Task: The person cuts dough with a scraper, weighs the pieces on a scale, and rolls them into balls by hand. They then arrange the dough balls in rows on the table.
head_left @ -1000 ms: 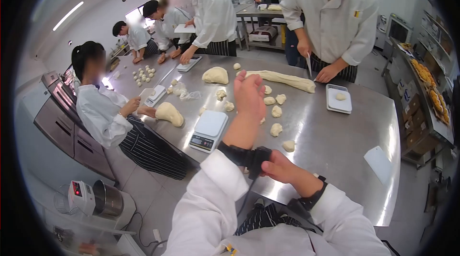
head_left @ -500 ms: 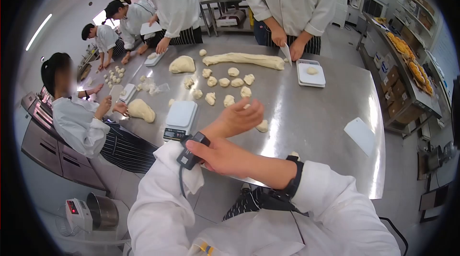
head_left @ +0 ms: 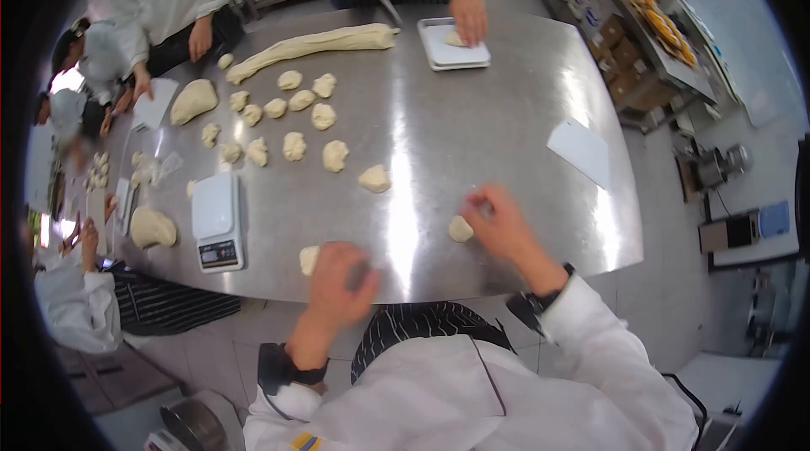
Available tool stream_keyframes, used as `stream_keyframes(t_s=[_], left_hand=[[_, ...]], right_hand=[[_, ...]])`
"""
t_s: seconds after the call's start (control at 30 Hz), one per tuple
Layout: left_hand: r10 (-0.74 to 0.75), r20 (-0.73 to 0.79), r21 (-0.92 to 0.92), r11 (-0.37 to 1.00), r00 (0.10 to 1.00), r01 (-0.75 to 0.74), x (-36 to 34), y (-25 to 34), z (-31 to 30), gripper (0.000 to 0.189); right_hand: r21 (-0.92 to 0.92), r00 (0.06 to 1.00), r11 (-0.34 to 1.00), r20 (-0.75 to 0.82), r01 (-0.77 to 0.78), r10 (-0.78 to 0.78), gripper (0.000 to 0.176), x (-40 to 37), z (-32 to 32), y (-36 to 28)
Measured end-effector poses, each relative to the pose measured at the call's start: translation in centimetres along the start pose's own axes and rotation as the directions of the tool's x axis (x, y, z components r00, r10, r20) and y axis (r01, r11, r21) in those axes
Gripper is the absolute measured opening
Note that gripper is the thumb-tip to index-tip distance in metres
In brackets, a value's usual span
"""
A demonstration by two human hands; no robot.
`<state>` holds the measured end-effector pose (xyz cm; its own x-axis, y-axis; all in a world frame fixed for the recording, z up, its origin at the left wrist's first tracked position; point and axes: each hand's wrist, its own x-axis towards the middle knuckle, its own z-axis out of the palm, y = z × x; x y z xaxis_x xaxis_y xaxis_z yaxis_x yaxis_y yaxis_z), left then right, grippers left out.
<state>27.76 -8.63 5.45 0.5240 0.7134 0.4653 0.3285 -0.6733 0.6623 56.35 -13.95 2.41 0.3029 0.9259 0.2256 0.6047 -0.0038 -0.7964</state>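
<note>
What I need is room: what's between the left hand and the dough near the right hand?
Head view: bare tabletop between the left hand and that dough.

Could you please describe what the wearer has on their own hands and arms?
The left hand and right hand wear no gloves. Bulky black wristbands sit at both wrists, one on the left and one on the right. Loose, long white sleeves cover the forearms above them. I can't make out any markings on the bands.
</note>
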Motion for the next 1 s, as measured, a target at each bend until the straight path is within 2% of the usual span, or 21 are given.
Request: stream_keyframes(t_s=[0.03, 0.1, 0.13, 0.17, 0.23, 0.3, 0.33, 0.37, 0.4, 0.43, 0.47, 0.5, 0.57, 0.6, 0.67, 0.7, 0.77, 0.87, 0.9, 0.97, 1.0], left_hand=[[0.227, 0.059, -0.006, 0.974, 0.972, -0.227, 2.3, 2.4, 1.5, 0.030], [0.652, 0.031, 0.170, 0.743, 0.757, -0.647, 6.0, 4.9, 3.9, 0.034], [0.677, 0.026, 0.175, 0.722, 0.736, -0.670, 7.6, 5.6, 4.4, 0.034], [0.751, 0.003, 0.227, 0.643, 0.661, -0.732, 9.1, 6.2, 4.7, 0.032], [0.823, -0.020, 0.289, 0.548, 0.568, -0.785, 11.4, 7.1, 4.9, 0.030], [0.888, 0.078, 0.286, 0.416, 0.453, -0.863, 12.1, 7.6, 4.4, 0.016], [0.883, 0.082, 0.307, 0.419, 0.462, -0.855, 12.2, 7.6, 4.2, 0.016], [0.897, 0.122, 0.220, 0.392, 0.424, -0.893, 12.2, 7.7, 4.0, 0.012], [0.908, 0.159, 0.128, 0.370, 0.387, -0.920, 12.1, 7.8, 3.9, 0.008], [0.905, 0.195, 0.072, 0.372, 0.379, -0.925, 11.8, 8.4, 3.7, 0.011], [0.897, 0.202, 0.082, 0.384, 0.393, -0.919, 11.2, 8.4, 4.0, 0.011], [0.888, 0.187, 0.038, 0.421, 0.420, -0.906, 10.6, 8.3, 4.6, 0.012], [0.852, 0.165, -0.050, 0.510, 0.496, -0.859, 9.3, 7.4, 6.0, 0.011], [0.850, 0.168, -0.046, 0.513, 0.500, -0.857, 8.9, 7.3, 6.2, 0.011], [0.716, 0.289, 0.002, 0.663, 0.635, -0.749, 7.7, 7.2, 6.5, 0.015], [0.707, 0.300, -0.008, 0.673, 0.640, -0.740, 8.3, 8.0, 5.6, 0.015], [0.500, 0.617, -0.176, 0.840, 0.607, -0.513, 9.9, 9.3, 4.2, 0.021], [0.454, 0.593, -0.234, 0.887, 0.665, -0.398, 10.2, 8.7, 4.6, 0.033], [0.447, 0.596, -0.225, 0.891, 0.667, -0.395, 9.7, 7.9, 4.0, 0.033], [0.203, 0.489, -0.087, 0.979, 0.848, -0.184, 6.6, 4.7, 1.7, 0.041], [0.050, 0.341, 0.107, 0.990, 0.939, -0.091, 3.5, 0.9, 0.7, 0.041]], right_hand=[[0.167, 0.984, 0.976, -0.088, -0.142, 0.158, 0.014, 3.5, 0.6, -1.6], [0.534, 0.907, 0.793, -0.105, -0.294, 0.407, 0.019, 10.4, 1.2, -3.9], [0.698, 0.838, 0.609, -0.022, -0.378, 0.545, 0.023, 12.6, 1.4, -5.4], [0.707, 0.847, 0.617, -0.045, -0.347, 0.529, 0.023, 13.5, 1.9, -6.6], [0.737, 0.746, 0.415, 0.178, -0.534, 0.642, 0.025, 14.2, 2.5, -8.5], [0.716, 0.757, 0.457, 0.153, -0.528, 0.636, 0.026, 13.5, 3.1, -9.2], [0.692, 0.763, 0.491, 0.134, -0.528, 0.632, 0.027, 13.1, 3.6, -9.5], [0.410, 0.925, 0.862, -0.097, -0.299, 0.367, 0.022, 12.5, 5.7, -6.7], [0.413, 0.932, 0.861, -0.073, -0.295, 0.355, 0.022, 11.1, 5.9, -6.7], [0.077, 0.999, 0.997, -0.026, -0.018, 0.020, 0.018, 9.6, 5.9, -6.6], [-0.233, 0.950, 0.922, 0.123, 0.308, -0.287, 0.016, 8.2, 6.2, -6.6], [-0.224, 0.947, 0.922, 0.133, 0.315, -0.291, 0.016, 7.2, 6.8, -6.4], [-0.484, 0.801, 0.672, 0.524, 0.561, -0.291, 0.013, 5.7, 7.9, -5.2], [-0.478, 0.798, 0.673, 0.526, 0.564, -0.295, 0.013, 4.8, 8.6, -4.3], [-0.354, 0.543, 0.441, 0.713, 0.825, -0.443, 0.016, 2.6, 10.1, -2.9], [-0.258, 0.429, 0.375, 0.750, 0.891, -0.503, 0.016, 1.8, 10.3, -2.9], [-0.129, 0.312, 0.326, 0.731, 0.936, -0.607, 0.017, 0.5, 10.5, -3.1], [-0.103, 0.415, 0.429, 0.528, 0.897, -0.741, 0.020, 0.9, 8.1, -3.7], [-0.142, 0.522, 0.512, 0.401, 0.847, -0.753, 0.021, 1.2, 6.7, -3.7], [-0.275, 0.788, 0.741, 0.140, 0.612, -0.599, 0.024, 1.1, 4.0, -2.0], [-0.325, 0.881, 0.824, 0.069, 0.464, -0.468, 0.031, 0.5, 3.6, -0.7]])
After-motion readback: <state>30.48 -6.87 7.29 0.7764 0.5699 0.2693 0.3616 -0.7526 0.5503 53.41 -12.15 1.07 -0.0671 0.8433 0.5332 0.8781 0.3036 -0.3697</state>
